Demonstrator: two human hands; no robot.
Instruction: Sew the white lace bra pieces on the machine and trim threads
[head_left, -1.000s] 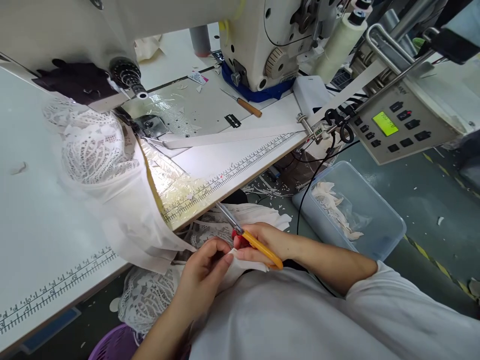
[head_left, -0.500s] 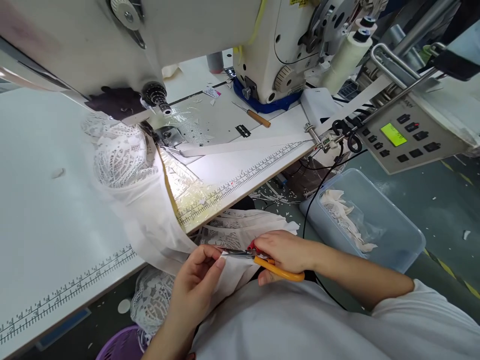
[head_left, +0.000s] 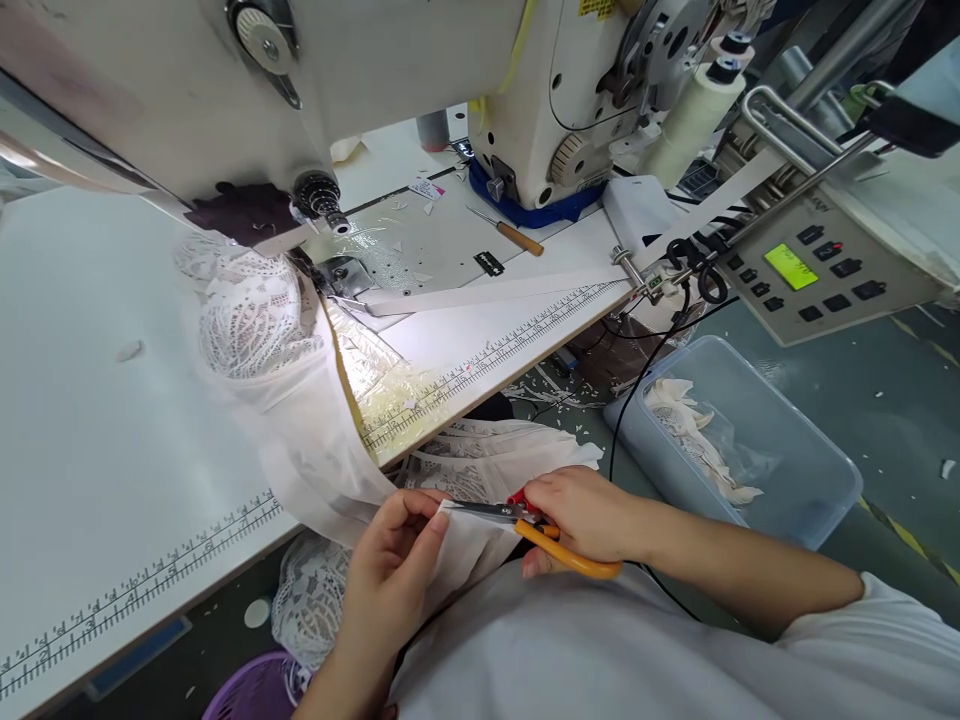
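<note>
Snipping white fabric, orange-handled scissors, right hand

Garment factory sewing station, industrial sewing machine, ruler-edged worktable, control panel, scrap bin

left hand: fingers pinched, forearm low | right hand: curled in a grip, forearm extended

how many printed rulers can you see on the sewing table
2: one ruler strip along the table edge right of the white fabric, the other ruler strip left of it. Fabric may hide more.
</note>
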